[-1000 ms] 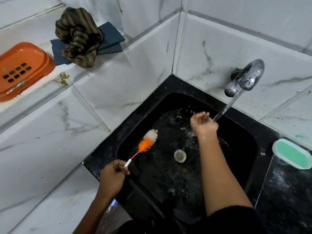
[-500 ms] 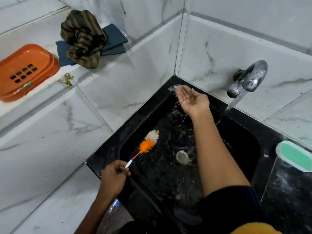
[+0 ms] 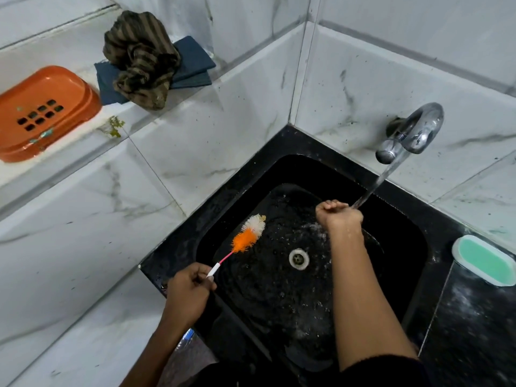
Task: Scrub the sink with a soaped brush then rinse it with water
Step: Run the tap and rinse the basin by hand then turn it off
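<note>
orange soap dish [image 3: 42, 113] cut by left edge, brush [image 3: 245, 238] handle end hidden in left hand [image 3: 190, 291]

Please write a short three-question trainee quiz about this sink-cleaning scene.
1. True or false: water is running from the tap.
2. Which hand holds the brush? A) left hand B) right hand
3. Fill in: the right hand is cupped under the ____ over the black sink.

Key: 1 true; 2 A; 3 water stream.
</note>
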Tool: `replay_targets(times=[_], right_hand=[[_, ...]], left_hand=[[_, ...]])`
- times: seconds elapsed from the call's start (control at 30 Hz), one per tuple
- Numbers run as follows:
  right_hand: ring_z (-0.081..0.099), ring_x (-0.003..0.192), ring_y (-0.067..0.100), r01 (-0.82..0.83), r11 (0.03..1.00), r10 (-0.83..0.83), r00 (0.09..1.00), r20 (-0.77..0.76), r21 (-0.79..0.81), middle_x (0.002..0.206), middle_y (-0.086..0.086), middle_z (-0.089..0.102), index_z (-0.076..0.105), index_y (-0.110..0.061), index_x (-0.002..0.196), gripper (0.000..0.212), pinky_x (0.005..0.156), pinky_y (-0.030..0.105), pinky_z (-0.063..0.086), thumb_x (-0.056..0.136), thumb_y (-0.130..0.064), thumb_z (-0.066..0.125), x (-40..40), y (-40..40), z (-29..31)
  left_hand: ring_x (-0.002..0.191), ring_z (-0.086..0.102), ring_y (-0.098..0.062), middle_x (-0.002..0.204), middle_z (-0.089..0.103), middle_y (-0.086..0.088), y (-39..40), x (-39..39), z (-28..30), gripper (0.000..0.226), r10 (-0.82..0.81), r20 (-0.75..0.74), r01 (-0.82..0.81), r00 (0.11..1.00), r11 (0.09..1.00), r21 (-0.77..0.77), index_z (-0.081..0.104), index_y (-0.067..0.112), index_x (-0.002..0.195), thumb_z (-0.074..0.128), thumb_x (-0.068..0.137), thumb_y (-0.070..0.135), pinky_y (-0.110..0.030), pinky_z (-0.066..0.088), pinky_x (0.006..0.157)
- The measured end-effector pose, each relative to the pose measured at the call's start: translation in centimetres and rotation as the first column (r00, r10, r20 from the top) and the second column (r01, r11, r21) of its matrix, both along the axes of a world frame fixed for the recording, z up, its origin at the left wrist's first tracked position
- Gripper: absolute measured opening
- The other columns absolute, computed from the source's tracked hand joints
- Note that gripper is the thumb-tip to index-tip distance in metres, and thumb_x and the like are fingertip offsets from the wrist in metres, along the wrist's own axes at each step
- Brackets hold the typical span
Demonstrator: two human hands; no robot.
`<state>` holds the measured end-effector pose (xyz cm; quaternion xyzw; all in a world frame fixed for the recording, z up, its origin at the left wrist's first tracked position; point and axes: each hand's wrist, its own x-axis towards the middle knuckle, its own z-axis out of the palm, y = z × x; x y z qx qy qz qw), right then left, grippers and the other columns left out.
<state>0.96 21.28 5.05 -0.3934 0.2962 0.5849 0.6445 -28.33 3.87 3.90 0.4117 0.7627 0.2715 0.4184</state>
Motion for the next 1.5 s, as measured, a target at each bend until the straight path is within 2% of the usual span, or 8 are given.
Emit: replay_targets(times=[0.1, 0.17, 0.3, 0.6, 0.9, 1.03, 1.17, 1.5], right_hand=[[0.051, 0.055, 0.015, -0.153, 0.988, 0.154, 0.979, 0.135, -0.019, 0.055, 0.005, 0.056, 0.05, -0.012, 0.071, 0.043, 0.052, 0.021, 0.043, 0.1, -0.018, 0.02, -1.2, 1.8, 0.6], [0.067, 0.091, 0.027, -0.314, 0.944, 0.292, 0.937, 0.191, 0.101, 0.095, 0.019, 0.07, 0.06, 0.0, 0.103, 0.038, 0.075, 0.031, 0.058, 0.104, -0.016, 0.027, -2.5, 3.0, 1.4], [0.058, 0.119, 0.038, -0.57, 0.766, 0.484, 0.815, 0.317, 0.296, 0.123, 0.029, 0.061, 0.055, 0.014, 0.122, 0.034, 0.105, 0.043, 0.045, 0.1, -0.007, 0.039, -4.1, 4.3, 4.3], [0.054, 0.055, 0.018, -0.145, 0.988, 0.143, 0.989, 0.033, 0.05, 0.063, 0.007, 0.06, 0.056, -0.008, 0.075, 0.039, 0.052, 0.024, 0.044, 0.099, -0.015, 0.027, 0.7, 1.5, 0.8], [0.035, 0.04, 0.014, 0.028, 0.997, -0.03, 0.999, 0.016, 0.078, 0.052, 0.0, 0.039, 0.042, -0.016, 0.067, 0.05, 0.045, 0.02, 0.033, 0.103, -0.034, 0.012, 0.7, 1.0, 0.7], [0.065, 0.103, 0.038, -0.201, 0.966, 0.187, 0.977, 0.099, 0.161, 0.107, 0.03, 0.065, 0.056, 0.014, 0.111, 0.041, 0.097, 0.043, 0.051, 0.104, -0.009, 0.024, -1.5, 3.1, 4.0], [0.061, 0.11, 0.042, -0.407, 0.901, 0.369, 0.9, 0.23, 0.149, 0.113, 0.033, 0.063, 0.057, 0.016, 0.117, 0.034, 0.097, 0.045, 0.051, 0.098, 0.0, 0.034, -3.3, 4.2, 7.0], [0.029, 0.039, 0.013, -0.008, 0.992, 0.018, 0.997, -0.076, 0.126, 0.053, 0.0, 0.033, 0.036, -0.016, 0.06, 0.042, 0.045, 0.023, 0.023, 0.096, -0.015, 0.015, 0.2, -0.7, 1.2]], left_hand=[[0.061, 0.061, -0.017, 0.067, 0.073, 0.001, 0.1, 0.1, 0.2, 0.026, -0.01, -0.015, 0.01, 1.0, 1.0, 0.005, 0.07, 0.019, 0.077, 0.064, 0.089, -0.003, -0.028, 0.043, 0.06], [0.064, 0.064, -0.02, 0.067, 0.073, 0.002, 0.0, 0.1, 0.5, 0.026, -0.012, -0.02, 0.012, 1.0, 1.0, 0.01, 0.07, 0.019, 0.077, 0.063, 0.09, -0.003, -0.029, 0.045, 0.061], [0.062, 0.062, -0.015, 0.067, 0.073, 0.002, 0.0, 0.2, 0.9, 0.026, -0.03, -0.03, 0.031, 0.999, 1.0, 0.005, 0.07, 0.019, 0.077, 0.063, 0.09, -0.003, -0.028, 0.045, 0.06], [0.064, 0.063, -0.011, 0.069, 0.072, 0.008, 0.0, 0.7, 1.6, 0.027, -0.083, -0.066, 0.085, 0.994, 0.996, 0.017, 0.069, 0.022, 0.078, 0.064, 0.089, -0.001, -0.011, 0.041, 0.054], [0.059, 0.06, -0.011, 0.069, 0.072, 0.005, 0.0, 0.9, 1.8, 0.029, -0.089, -0.047, 0.091, 0.995, 0.995, 0.028, 0.069, 0.023, 0.077, 0.064, 0.089, -0.003, -0.013, 0.04, 0.053], [0.057, 0.059, -0.007, 0.069, 0.072, 0.003, -0.1, 0.9, 1.9, 0.028, -0.077, -0.051, 0.078, 0.996, 0.997, 0.026, 0.07, 0.023, 0.078, 0.064, 0.089, -0.002, -0.013, 0.041, 0.052], [0.059, 0.061, -0.014, 0.07, 0.072, 0.004, -0.1, 0.6, 1.9, 0.029, -0.067, -0.054, 0.069, 0.996, 0.997, 0.033, 0.07, 0.024, 0.078, 0.064, 0.089, -0.002, -0.013, 0.039, 0.051], [0.067, 0.064, -0.019, 0.07, 0.072, 0.007, -0.1, 0.6, 2.2, 0.029, -0.07, -0.054, 0.074, 0.996, 0.994, 0.079, 0.069, 0.025, 0.076, 0.064, 0.09, -0.001, -0.015, 0.043, 0.055]])
